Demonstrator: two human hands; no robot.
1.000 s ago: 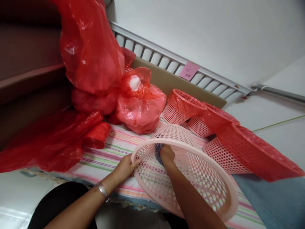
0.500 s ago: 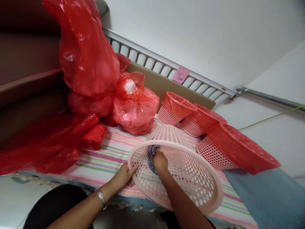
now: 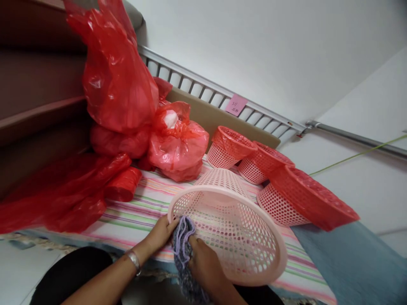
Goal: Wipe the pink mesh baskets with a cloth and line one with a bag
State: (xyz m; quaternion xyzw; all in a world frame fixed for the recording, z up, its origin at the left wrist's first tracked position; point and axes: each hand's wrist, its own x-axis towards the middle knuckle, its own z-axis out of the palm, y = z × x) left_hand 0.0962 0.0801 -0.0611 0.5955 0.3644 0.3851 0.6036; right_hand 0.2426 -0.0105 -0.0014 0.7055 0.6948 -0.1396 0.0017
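Observation:
A pink perforated plastic basket [image 3: 244,237] lies on its side with its wide mouth facing me. My left hand [image 3: 162,232] grips the left part of its rim, thumb on the edge. Bunched in my right hand [image 3: 205,260] is a grey-purple cloth [image 3: 184,250], held at the lower left of the mouth, close to my left fingers. Part of the cloth hangs below the rim. The striped sheet [image 3: 149,212] under the basket shows through its holes.
Three pink baskets lined with red bags [image 3: 282,203] stand along the right. Filled red plastic bags [image 3: 179,146] are piled at the back left, beside a roll of red bags [image 3: 124,184]. A metal rail [image 3: 203,89] with a pink note [image 3: 236,104] runs behind.
My right hand has drawn the cloth from inside the basket back toward me, to the lower left rim. My left hand keeps its hold on the rim.

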